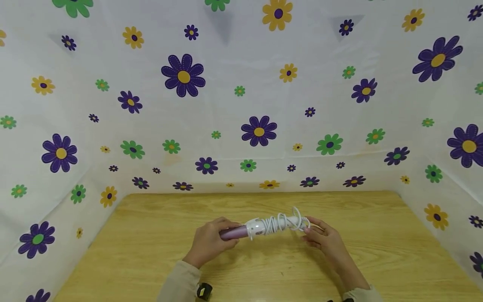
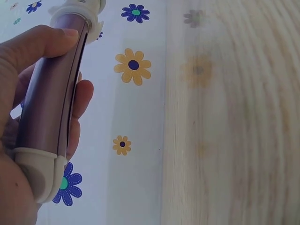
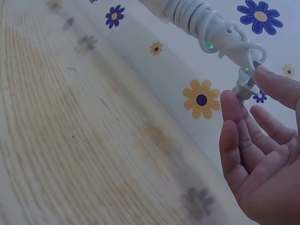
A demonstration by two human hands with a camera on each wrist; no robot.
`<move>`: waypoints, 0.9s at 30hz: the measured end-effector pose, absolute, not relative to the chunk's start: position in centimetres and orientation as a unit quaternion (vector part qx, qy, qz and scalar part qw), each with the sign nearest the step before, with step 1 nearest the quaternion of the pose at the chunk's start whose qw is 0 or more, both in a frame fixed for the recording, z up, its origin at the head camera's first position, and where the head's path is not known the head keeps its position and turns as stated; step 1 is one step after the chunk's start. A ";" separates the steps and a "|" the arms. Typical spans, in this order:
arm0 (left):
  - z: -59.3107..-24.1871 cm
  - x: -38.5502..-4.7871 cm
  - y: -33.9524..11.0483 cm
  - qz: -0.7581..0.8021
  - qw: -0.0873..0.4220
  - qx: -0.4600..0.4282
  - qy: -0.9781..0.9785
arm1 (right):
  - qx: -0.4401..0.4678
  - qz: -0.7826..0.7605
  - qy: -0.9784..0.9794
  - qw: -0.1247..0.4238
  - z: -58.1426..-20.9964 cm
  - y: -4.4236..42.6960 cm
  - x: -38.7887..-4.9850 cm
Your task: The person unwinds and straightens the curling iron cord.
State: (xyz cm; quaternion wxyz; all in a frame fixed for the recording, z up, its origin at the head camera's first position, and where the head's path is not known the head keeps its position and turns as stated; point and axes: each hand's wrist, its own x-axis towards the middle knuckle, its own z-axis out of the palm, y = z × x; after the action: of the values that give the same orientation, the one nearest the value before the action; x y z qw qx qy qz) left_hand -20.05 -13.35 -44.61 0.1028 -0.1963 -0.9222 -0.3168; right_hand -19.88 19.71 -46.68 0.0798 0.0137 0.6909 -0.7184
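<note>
A curling iron with a mauve barrel and a white handle is held above the table, lying nearly level. My left hand grips the barrel, thumb on one side and fingers curled behind it. A white cord is wound in several loops around the handle. At the handle's far end, my right hand pinches the cord's plug between thumb and fingertips. The plug's prongs are hard to make out.
The pale wooden table spreads beneath both hands. White cloth with purple, yellow and green flowers stands at the back and on both sides. A small black object sits by the left sleeve.
</note>
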 end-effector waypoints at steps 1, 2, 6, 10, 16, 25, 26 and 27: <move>-44.6 -20.1 -13.3 -0.319 0.102 -0.197 -0.922 | 0.010 -0.720 0.689 0.082 -46.8 19.8 -19.9; -44.7 -20.0 -13.3 -0.321 0.100 -0.197 -0.921 | 0.010 -0.722 0.686 0.084 -46.9 19.9 -19.9; -44.7 -20.1 -13.4 -0.326 0.096 -0.199 -0.919 | 0.010 -0.736 0.669 0.099 -47.2 20.3 -19.9; -44.6 -20.1 -13.5 -0.329 0.094 -0.206 -0.917 | -0.023 -0.762 0.632 0.137 -47.5 20.9 -20.0; -44.4 -20.0 -13.6 -0.326 0.086 -0.214 -0.917 | -0.078 -0.771 0.608 0.171 -47.3 21.1 -19.9; -44.8 -20.1 -13.7 -0.301 0.080 -0.225 -0.923 | 0.021 -0.731 0.675 0.096 -46.5 20.0 -20.0; -44.8 -20.2 -13.8 -0.301 0.079 -0.224 -0.924 | 0.023 -0.734 0.672 0.095 -46.5 20.1 -20.0; -44.8 -20.3 -13.8 -0.306 0.077 -0.222 -0.923 | 0.024 -0.736 0.670 0.095 -46.5 20.2 -20.0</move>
State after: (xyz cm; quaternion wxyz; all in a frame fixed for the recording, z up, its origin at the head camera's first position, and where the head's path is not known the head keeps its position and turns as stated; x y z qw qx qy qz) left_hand -20.27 -13.83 -44.84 0.0766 -0.2216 -0.9226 -0.3064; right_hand -20.04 20.18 -46.55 0.0949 0.0244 0.6695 -0.7363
